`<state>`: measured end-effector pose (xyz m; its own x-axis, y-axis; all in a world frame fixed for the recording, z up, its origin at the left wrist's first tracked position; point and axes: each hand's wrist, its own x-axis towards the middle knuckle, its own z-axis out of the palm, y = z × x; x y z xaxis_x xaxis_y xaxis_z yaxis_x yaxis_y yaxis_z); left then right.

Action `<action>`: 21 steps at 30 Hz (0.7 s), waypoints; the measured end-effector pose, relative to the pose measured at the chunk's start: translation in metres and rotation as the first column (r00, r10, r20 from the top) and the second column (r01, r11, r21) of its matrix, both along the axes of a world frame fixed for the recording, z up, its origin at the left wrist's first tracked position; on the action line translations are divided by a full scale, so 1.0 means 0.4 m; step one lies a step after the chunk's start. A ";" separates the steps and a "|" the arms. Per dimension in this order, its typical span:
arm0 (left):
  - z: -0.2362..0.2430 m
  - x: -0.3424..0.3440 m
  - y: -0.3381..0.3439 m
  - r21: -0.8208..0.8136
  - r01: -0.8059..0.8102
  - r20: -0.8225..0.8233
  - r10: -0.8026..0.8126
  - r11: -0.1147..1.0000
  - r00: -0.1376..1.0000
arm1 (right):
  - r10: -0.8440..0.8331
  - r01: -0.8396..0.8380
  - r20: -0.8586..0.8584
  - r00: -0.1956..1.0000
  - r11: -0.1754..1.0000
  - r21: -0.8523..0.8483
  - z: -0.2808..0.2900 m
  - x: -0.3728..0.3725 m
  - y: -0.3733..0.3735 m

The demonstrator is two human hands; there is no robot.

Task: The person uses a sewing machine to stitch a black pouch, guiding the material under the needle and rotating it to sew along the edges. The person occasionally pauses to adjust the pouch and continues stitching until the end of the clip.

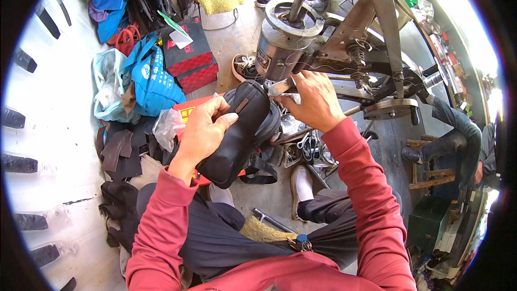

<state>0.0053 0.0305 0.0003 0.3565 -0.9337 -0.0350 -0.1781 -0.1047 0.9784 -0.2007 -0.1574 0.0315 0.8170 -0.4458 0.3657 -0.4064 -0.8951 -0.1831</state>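
Evidently, a black bag (pixel 237 145) is held up at the near left side of the sewing machine (pixel 344 35), its upper end brought just under the lower part of the machine's head. Its upper edge is pinched by the left hand (pixel 207 126): that grip is closed, with thumb and bent fingers pressed on the dark fabric. The right hand (pixel 318 99) is placed at the base of the machine's head, its thumb and fingers parted around a small metal lever (pixel 281 87); whether the lever or the bag's edge is clasped by that grip cannot be told. A round handwheel (pixel 390 109) is seen on the machine's right side. To the left of the machine, a blue bag (pixel 156 83) is set beside a black and red box (pixel 191 67), and a dark shoe (pixel 246 67) with white laces is seen just past the machine's head. Right of the machine, a wooden stool (pixel 436 179) is seen below a seated person's leg (pixel 458 129).
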 end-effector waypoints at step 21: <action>0.001 0.000 -0.003 0.000 0.010 0.010 -0.010 1.000 1.000 | 0.106 -0.080 -0.151 0.983 0.983 0.168 0.063 -0.009 -0.018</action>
